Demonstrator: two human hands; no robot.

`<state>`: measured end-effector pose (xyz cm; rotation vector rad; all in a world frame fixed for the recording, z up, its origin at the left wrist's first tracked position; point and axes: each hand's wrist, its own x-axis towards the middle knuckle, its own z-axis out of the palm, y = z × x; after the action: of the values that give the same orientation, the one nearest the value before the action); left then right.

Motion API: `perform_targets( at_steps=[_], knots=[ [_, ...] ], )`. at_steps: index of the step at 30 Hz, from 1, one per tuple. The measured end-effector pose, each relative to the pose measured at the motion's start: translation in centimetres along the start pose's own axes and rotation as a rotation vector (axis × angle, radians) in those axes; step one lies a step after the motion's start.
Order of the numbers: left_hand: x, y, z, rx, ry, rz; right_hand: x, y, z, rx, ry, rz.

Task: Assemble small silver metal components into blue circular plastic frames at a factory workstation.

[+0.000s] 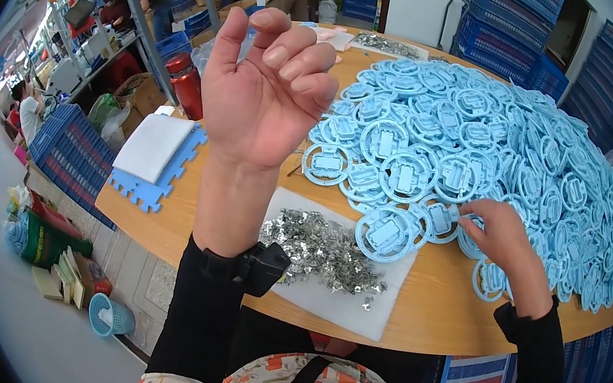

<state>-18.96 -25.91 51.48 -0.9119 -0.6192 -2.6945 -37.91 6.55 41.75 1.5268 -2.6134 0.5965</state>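
Note:
My left hand is raised above the round wooden table, palm toward me, fingers loosely curled and holding nothing I can see. My right hand rests at the near edge of a big heap of light blue round plastic parts, its fingers pinching one of them; the fingertips are hidden. One blue round part lies on a white sheet beside a pile of small shiny metal clips, between my two hands.
A blue foam mat with a white pad lies at the table's left edge, a red bottle behind it. Blue crates stand on the floor at left and stacked at back right. Other people work at the far left and back.

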Motion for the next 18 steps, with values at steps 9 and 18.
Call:
perform_targets(
  at_steps=[9, 18],
  knots=[
    [-0.6, -1.4, -0.6, 0.027, 0.039, -0.026, -1.6, -3.5, -2.3, 0.263, 0.151, 0.052],
    [-8.3, -4.3, -2.1, 0.487, 0.485, -0.149, -5.2, -1.7, -8.9, 1.535, 0.671, 0.043]
  ],
)
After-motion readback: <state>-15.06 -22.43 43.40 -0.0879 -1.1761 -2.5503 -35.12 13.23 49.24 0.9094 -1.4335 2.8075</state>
